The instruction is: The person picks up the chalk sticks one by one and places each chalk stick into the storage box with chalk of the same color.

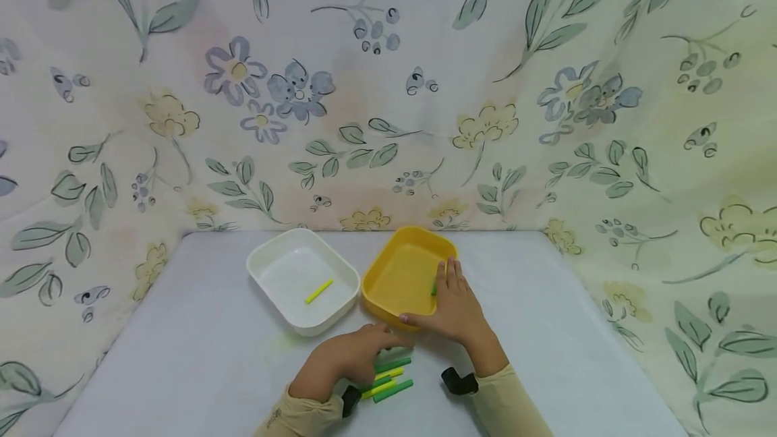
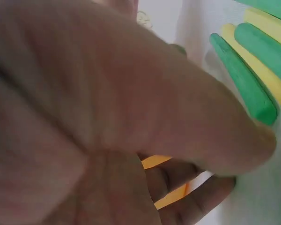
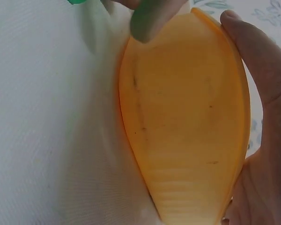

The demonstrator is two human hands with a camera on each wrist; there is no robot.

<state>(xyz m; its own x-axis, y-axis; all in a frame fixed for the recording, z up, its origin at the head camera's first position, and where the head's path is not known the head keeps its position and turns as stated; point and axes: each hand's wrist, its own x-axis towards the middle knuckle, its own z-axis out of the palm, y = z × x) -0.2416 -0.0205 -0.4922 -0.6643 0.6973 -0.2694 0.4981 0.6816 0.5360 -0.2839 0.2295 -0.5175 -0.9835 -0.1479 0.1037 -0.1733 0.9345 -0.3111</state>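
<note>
Green sticks (image 1: 393,391) and yellow sticks (image 1: 381,390), smooth and round, lie in a loose bunch on the table. Over their left side is my left hand (image 1: 358,349), its fingers pointing right toward the yellow tray (image 1: 367,292). In the left wrist view the thumb (image 2: 215,126) comes down beside a green stick (image 2: 246,79); part of the fingers is hidden behind it. My right hand (image 1: 455,305) rests over the tray's near right corner, fingers extended and thumb at the near rim. Inside that tray a green stick (image 1: 434,288) shows partly beside the fingers.
A white tray (image 1: 261,275) stands left of the yellow one, with a yellow stick (image 1: 318,291) in it. The white-covered table (image 1: 200,329) ends at a floral cloth (image 1: 388,174) behind the trays.
</note>
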